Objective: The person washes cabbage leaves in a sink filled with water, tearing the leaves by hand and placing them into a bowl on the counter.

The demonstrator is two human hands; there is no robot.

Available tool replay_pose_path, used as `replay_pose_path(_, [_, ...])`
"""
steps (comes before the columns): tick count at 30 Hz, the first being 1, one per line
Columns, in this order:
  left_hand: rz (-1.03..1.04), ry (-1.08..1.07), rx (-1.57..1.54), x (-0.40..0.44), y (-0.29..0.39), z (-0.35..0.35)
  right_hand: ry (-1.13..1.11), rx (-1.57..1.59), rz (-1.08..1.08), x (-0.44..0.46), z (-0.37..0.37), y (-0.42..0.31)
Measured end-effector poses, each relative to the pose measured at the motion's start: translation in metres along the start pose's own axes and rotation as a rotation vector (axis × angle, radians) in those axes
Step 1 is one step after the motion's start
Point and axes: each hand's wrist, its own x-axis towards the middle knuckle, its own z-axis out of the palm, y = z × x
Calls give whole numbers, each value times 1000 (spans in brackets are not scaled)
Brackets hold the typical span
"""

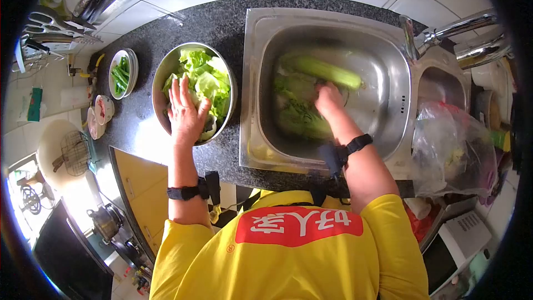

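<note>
Leafy green lettuce (pixel 212 86) fills a round metal bowl (pixel 233 97) on the dark counter. My left hand (pixel 187 112) lies on the leaves with its fingers stretched out. In the steel sink (pixel 383 103), a long pale green stalk vegetable (pixel 325 71) and darker leafy greens (pixel 300 114) lie in water. My right hand (pixel 330 100) reaches into the sink beside the stalk, its fingers curled at the greens. What those fingertips hold, if anything, is hidden.
A metal faucet (pixel 444 32) stands at the sink's back right. Right of the basin lies a clear plastic bag (pixel 452 150). On the left are a plate (pixel 133 72) of green peppers (pixel 120 75) and small bowls (pixel 104 109). Scissors (pixel 47 19) hang at the upper left.
</note>
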Motion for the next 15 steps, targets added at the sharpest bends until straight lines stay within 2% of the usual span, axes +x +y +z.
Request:
replay_pose_path(1, [-10, -49, -89, 4, -6, -4, -85, 113, 67, 9, 5, 11])
replay_pose_path(3, [7, -140, -221, 10, -14, -20, 15, 222, 126, 10, 0, 38])
replay_pose_path(4, [115, -116, -319, 13, -21, -26, -33, 273, 135, 7, -11, 48])
replay_pose_path(5, [167, -98, -319, 13, -25, -36, -158, 217, 256, 4, -25, 61])
replay_pose_path(7, [163, -61, -316, 10, -16, -56, -45, 571, 528, -10, -47, 72])
replay_pose_path(8, [151, -14, -308, 8, -10, -65, -36, 571, 539, -16, -45, 75])
replay_pose_path(10, [148, 146, -283, 5, -1, -70, 279, 212, 227, -28, -31, 81])
replay_pose_path(11, [209, 258, -283, 4, 8, -73, 249, 70, 124, -26, -17, 89])
replay_pose_path(13, [301, 338, -460, -3, 44, -81, -78, 65, 141, -31, -42, 87])
replay_pose_path(14, [390, 365, -475, -6, 61, -82, -70, 70, 153, -30, -41, 99])
replay_pose_path(15, [431, 328, -510, -11, 84, -84, 80, 137, 321, -26, -38, 116])
